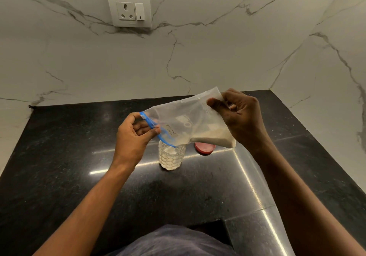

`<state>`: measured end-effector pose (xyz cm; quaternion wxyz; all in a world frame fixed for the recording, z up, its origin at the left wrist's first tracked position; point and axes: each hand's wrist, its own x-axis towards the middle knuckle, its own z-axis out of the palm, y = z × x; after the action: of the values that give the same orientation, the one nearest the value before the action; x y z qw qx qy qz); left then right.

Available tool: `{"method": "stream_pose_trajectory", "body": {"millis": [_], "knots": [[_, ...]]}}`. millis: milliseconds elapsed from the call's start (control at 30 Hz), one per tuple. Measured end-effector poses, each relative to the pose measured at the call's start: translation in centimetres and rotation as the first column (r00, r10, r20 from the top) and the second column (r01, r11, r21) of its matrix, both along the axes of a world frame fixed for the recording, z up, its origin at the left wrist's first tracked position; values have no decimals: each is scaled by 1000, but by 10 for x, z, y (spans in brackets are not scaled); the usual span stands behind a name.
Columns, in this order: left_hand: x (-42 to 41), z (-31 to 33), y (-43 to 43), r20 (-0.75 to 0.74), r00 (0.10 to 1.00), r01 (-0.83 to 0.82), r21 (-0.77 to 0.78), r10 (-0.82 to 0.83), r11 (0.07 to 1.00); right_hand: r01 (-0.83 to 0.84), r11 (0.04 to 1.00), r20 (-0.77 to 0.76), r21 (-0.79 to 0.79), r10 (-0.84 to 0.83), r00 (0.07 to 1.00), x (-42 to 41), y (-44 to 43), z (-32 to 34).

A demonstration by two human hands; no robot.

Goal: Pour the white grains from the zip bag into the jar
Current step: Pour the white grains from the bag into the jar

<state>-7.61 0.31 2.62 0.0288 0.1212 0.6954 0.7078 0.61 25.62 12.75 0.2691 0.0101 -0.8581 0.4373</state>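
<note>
Left hand (134,134) pinches the zip bag (190,121) mouth over the jar (171,156); right hand (239,117) grips its raised bottom.

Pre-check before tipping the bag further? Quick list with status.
1. Zip bag mouth over jar opening: ok.
2. Left hand pinching the blue zip edge: ok.
3. Right hand holding the raised bag corner: ok.
4. Jar upright on the counter: ok.
5. Red lid off, lying beside the jar: ok.
6. Room left in jar for the remaining white grains: cannot tell.
</note>
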Motion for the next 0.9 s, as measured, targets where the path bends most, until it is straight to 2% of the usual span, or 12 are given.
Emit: {"method": "stream_pose_trajectory", "body": {"millis": [500, 700, 900], "knots": [[2, 1, 0, 13, 1000, 5, 22, -6, 1000, 33, 999, -39, 20, -32, 999, 1, 2, 5], [0, -1, -1, 6, 1000, 9, 16, -9, 1000, 3, 1000, 22, -14, -2, 1000, -3, 1, 3], [0, -4, -2, -2, 1000, 10, 12, -10, 1000, 28, 999, -16, 16, -28, 999, -2, 0, 7]]}}
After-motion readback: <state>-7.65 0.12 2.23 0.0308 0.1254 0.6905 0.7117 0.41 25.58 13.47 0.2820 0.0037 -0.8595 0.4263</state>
